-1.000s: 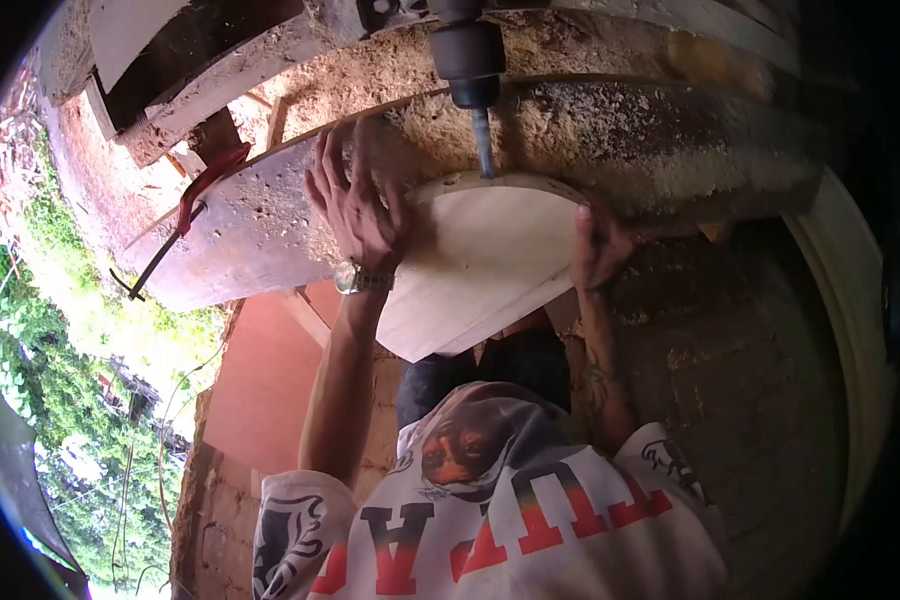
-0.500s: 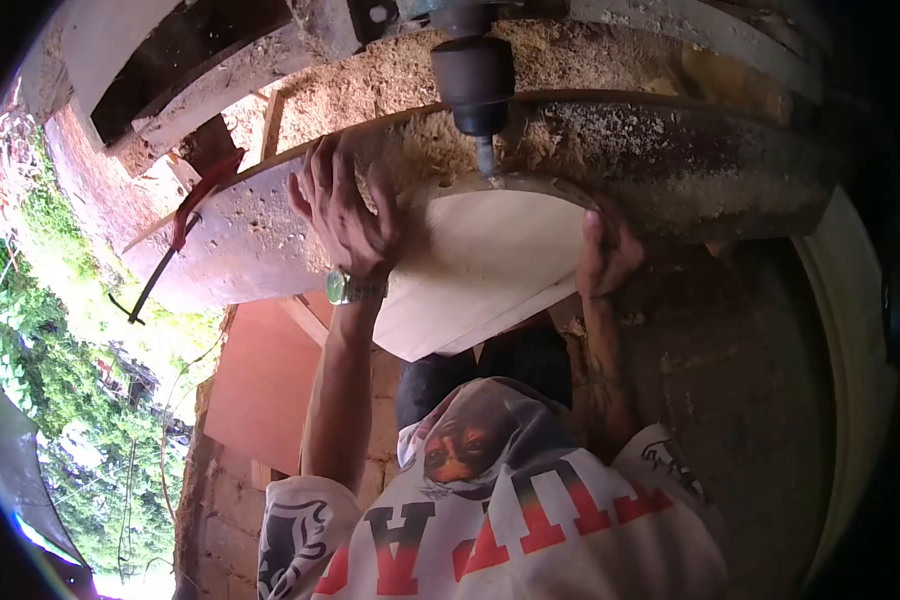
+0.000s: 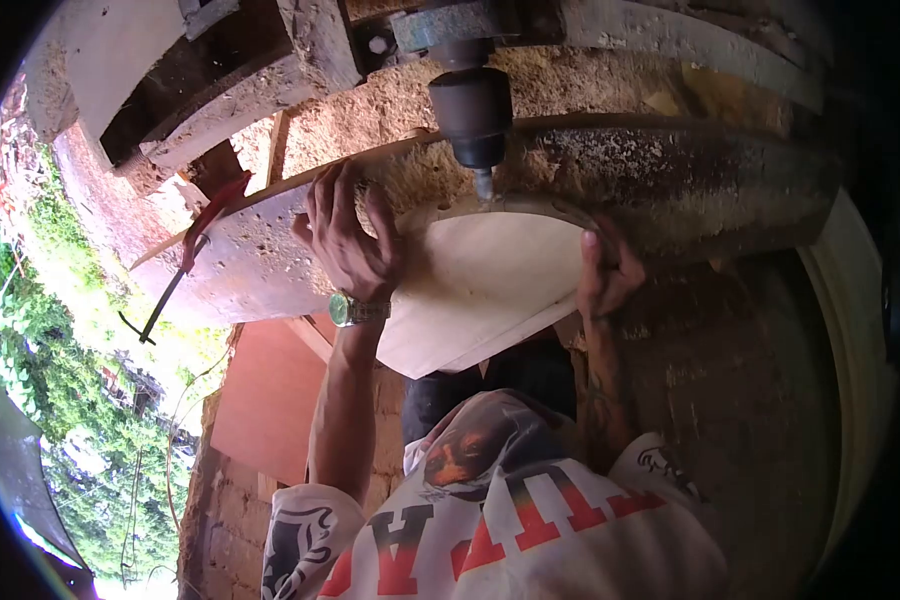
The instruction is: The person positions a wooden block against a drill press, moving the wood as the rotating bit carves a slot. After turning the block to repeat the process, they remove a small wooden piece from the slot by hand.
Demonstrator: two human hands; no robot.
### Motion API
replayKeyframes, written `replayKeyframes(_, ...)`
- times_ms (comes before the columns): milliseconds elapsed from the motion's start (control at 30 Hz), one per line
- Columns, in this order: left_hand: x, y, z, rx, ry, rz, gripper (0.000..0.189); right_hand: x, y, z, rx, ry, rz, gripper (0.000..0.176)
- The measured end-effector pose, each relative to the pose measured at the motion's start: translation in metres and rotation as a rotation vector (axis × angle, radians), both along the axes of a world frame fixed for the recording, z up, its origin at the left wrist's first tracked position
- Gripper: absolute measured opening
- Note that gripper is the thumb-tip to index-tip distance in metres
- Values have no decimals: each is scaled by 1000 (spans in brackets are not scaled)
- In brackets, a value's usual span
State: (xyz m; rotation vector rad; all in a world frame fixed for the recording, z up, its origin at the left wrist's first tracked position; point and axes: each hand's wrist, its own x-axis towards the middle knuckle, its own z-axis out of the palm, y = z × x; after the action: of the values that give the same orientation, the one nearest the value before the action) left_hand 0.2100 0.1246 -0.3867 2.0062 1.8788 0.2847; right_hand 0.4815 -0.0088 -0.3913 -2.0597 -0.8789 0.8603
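A pale wooden board (image 3: 490, 275) with a curved far edge lies on the worn, dust-covered table (image 3: 710, 190). My left hand (image 3: 350, 235), wearing a green-faced watch (image 3: 342, 309), is at the board's left edge, its bent fingers spread on the table top. On the opposite side my right hand (image 3: 610, 272) grips the board's right edge, thumb up along it and the other fingers partly hidden. Between the two hands, a dark chuck (image 3: 471, 115) points down with a short metal bit (image 3: 484, 184), its tip right at the top of the curved edge.
Sawdust (image 3: 390, 95) is heaped behind the table edge, among wooden machine parts (image 3: 270, 95). A red-handled tool (image 3: 205, 225) with a dark bent rod hangs over the table's left side. A reddish panel (image 3: 270, 400) leans below, near a brick wall.
The view has tilted slightly, so the whole scene sits lower in the picture. Both hands stay at the board, and its curved edge is still at the bit.
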Motion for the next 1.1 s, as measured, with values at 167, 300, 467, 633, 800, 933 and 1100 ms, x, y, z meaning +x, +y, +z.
replayKeyframes(167,4,2,7,-11,64,-9,45,-1,4,5,-5,38,-20,39)
replayKeyframes(300,6,5,9,-17,71,-8,44,-4,4,5,-10,63,-39,37)
replayKeyframes(467,6,3,7,-12,83,-12,42,-5,2,1,-35,151,-96,38)
replayKeyframes(633,-6,-2,-6,62,24,-90,41,-4,-5,-14,-10,78,-99,36)
replayKeyframes(800,-13,-15,-5,-73,28,-122,66,-8,1,14,-2,40,-25,32)
replayKeyframes(933,-13,-37,-1,-57,29,-126,69,-12,-29,9,-42,-154,30,29)
replayKeyframes(1100,-9,-31,1,-2,27,-80,63,-9,-23,8,-89,-112,67,32)
